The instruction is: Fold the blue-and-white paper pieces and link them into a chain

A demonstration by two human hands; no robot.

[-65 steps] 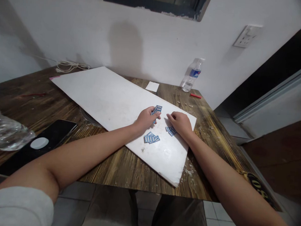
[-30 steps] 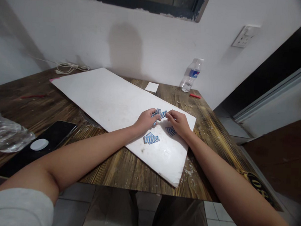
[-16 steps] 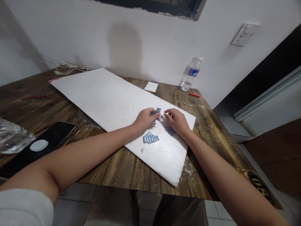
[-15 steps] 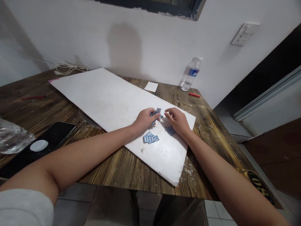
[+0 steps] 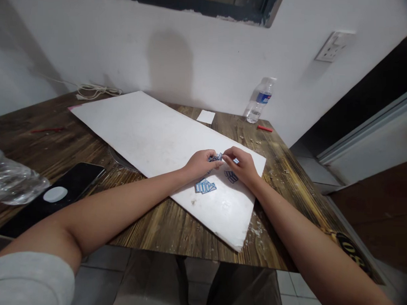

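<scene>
A large white foam board point(image 5: 147, 128) lies slanted across a wooden table point(image 5: 57, 147). My left hand point(image 5: 199, 163) is curled around a small stack of blue cards point(image 5: 216, 157) near the board's right end. My right hand point(image 5: 243, 165) meets it there, thumb and fingers pinched on the top card of that stack. A fanned pile of blue cards point(image 5: 205, 187) rests on the board just below my left hand. A second small pile of cards point(image 5: 230, 175) sits under my right palm, partly hidden.
A black phone point(image 5: 51, 199) and a lying plastic bottle point(image 5: 12, 179) occupy the table's left front. An upright water bottle point(image 5: 259, 101), a red pen point(image 5: 265, 128) and a white paper square point(image 5: 206, 116) stand near the wall. White cable point(image 5: 92, 91) lies at the back left.
My right hand came back from beside the lower pile to the stack in my left hand, and its fingers now pinch a card there. My left hand stayed put.
</scene>
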